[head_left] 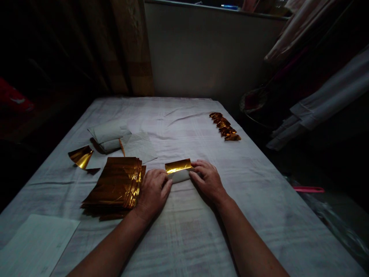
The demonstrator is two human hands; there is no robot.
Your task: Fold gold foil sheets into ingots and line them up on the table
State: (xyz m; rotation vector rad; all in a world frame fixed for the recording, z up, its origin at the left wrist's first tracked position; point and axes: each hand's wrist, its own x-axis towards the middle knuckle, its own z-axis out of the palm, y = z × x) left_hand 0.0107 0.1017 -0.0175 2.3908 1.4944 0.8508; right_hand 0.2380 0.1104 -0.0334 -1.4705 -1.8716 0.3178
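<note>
A small folded sheet of gold foil paper point(178, 166), gold on top and white beneath, lies on the cloth-covered table point(201, 231) between my hands. My left hand point(152, 190) pinches its left end with fingers curled. On the other end, my right hand point(208, 179) presses and grips with bent fingers. A thick stack of gold foil sheets point(117, 184) sits just left of my left hand.
A row of several folded gold pieces point(225, 127) lies at the far right of the table. A loose gold triangle point(81, 156) and white paper bundles point(111, 132) lie at the left. A white sheet point(34, 246) is at the near-left corner. Hanging clothes point(325, 100) are on the right.
</note>
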